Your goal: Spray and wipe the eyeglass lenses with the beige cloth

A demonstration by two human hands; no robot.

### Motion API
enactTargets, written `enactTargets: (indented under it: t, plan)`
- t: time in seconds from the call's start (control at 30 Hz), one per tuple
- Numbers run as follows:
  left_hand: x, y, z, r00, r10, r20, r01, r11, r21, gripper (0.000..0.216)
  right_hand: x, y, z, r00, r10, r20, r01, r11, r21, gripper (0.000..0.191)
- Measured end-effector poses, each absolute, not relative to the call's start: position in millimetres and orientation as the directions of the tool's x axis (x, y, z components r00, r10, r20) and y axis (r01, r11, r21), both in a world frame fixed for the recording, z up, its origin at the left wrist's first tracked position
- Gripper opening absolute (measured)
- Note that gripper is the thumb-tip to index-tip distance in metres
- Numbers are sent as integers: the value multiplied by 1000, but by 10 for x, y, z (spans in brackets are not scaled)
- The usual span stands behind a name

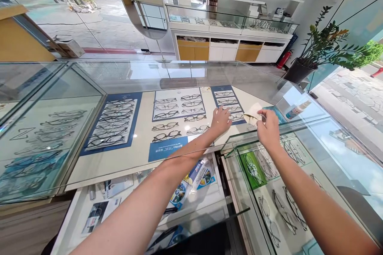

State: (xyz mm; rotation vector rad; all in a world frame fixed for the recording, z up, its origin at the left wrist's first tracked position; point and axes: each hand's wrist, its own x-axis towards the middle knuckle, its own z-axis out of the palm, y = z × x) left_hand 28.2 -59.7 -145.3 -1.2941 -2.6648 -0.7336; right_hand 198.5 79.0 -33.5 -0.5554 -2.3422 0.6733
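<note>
Both my arms reach over a glass display counter (185, 72) filled with rows of eyeglasses (178, 105). My left hand (220, 120) rests on the glass with fingers loosely spread, above a blue tray of glasses (229, 101). My right hand (268, 128) is closed in a pinch on a pale yellow cloth (253, 118), which lies on the glass between the two hands.
More glasses lie in the left case (44, 139) and the right case (278, 203). A white spray bottle (297, 109) sits near the right corner. Leaflets (191, 183) lie on a lower shelf. A potted plant (326, 48), fire extinguisher (283, 59) and wall shelves (230, 28) stand beyond.
</note>
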Motion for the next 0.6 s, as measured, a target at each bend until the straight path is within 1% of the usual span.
enactTargets:
  t: [0.17,0.33,0.43,0.6]
  plan:
    - [103,-209,-1638,-633,750,192,754,542,371,39,1991,751,-326,-721,526,450,208,785,-584,36]
    - [-48,31,-1766,-624,770,130,761,562,324,53,2009,732,-300,-741,551,384,253,758,-601,36]
    - [-140,128,-1785,-633,768,96,753,582,307,47,2017,715,-281,-747,561,357,265,744,-613,38]
    - [-215,281,-1752,-616,783,87,768,573,286,28,2018,679,-246,-745,580,330,284,723,-629,38]
